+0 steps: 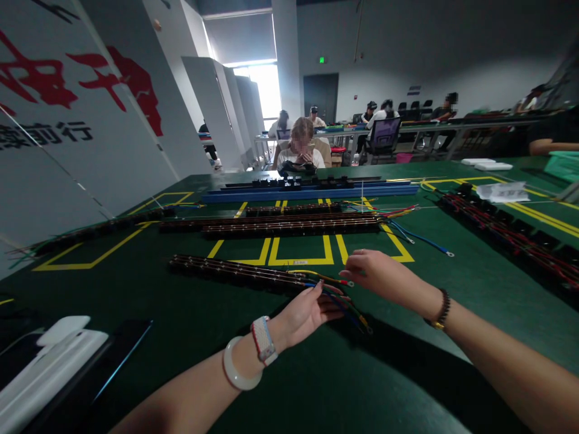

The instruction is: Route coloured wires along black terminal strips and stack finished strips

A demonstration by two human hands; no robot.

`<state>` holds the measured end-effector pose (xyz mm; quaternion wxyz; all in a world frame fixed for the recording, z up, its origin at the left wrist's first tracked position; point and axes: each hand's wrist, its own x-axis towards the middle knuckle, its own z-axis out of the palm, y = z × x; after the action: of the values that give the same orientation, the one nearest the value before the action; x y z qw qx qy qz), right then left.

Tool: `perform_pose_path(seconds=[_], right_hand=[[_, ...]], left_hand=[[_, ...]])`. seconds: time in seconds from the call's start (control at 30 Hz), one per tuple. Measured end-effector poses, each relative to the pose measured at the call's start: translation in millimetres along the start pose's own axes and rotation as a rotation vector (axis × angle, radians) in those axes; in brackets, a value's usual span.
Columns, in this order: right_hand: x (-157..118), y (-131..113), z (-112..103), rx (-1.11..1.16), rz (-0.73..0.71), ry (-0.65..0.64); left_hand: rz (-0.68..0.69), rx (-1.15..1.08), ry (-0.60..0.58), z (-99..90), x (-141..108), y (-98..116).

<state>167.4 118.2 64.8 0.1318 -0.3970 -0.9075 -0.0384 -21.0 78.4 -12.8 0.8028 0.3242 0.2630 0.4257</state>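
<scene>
My left hand (307, 316) lies palm up under the loose cable ends (337, 295) of a long dark strip (235, 271). Its thumb rests over the cables and the fingers reach out beneath them. Blue, green and yellow wires cross these fingers, and a ring terminal (370, 330) hangs past the fingertips. Just above and to the right, my right hand (380, 271) has its fingers curled inward. A red-sleeved ring terminal (349, 283) sits right below its fingertips; whether they touch is not clear, and what they hold, if anything, is hidden.
More wired strips (271, 224) lie across the green table (149, 289), marked with yellow tape. Behind them are blue rails (307, 193). Another wired bundle (506, 235) lies at right. White and dark devices (67, 355) occupy the near left. A person (301, 147) sits opposite.
</scene>
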Motion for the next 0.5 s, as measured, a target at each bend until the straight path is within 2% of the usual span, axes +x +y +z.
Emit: perform_pose_path(seconds=[0.13,0.2,0.37,0.47,0.5], right_hand=[[-14.8,-11.3,-1.4,-0.015,0.012,-0.312],[-16.7,-12.4,5.4,-0.018,-0.019,-0.398],[-8.9,0.2,9.9,0.141,-0.036,-0.486],[-4.9,14.8,2.4,0.298,0.059,-0.537],[-3.8,19.1,-0.6,0.319,0.097,-0.518]], left_hand=[[0.008,0.019,-0.005,3.7,-2.2,1.7],[-0.001,0.027,0.002,6.3,-3.3,2.9],[-0.006,0.033,-0.008,6.1,-1.9,2.6],[-0.002,0.034,-0.024,3.6,-0.4,1.6],[0.001,0.038,-0.027,3.5,-0.4,1.5]])
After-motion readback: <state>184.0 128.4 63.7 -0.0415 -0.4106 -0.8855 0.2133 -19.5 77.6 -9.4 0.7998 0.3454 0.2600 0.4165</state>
